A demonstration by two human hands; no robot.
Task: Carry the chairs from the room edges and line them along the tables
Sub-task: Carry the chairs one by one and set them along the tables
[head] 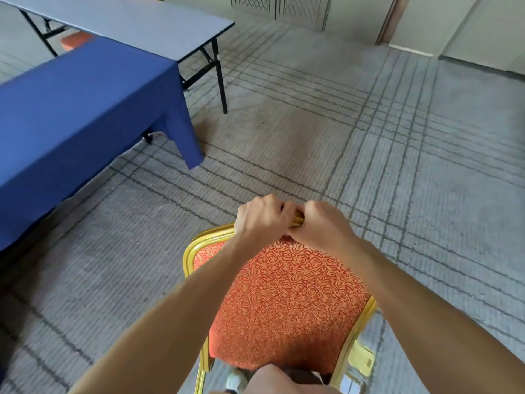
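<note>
Head view: left hand (260, 220), right hand (324, 226) grip chair (284, 297), seemingly tilted.

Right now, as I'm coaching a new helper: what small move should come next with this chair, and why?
Probably swing the chair left toward the blue-covered table. The left grip and right grip hold its gold top rail side by side, and the chair is apart from the table, with bare carpet between.
</note>
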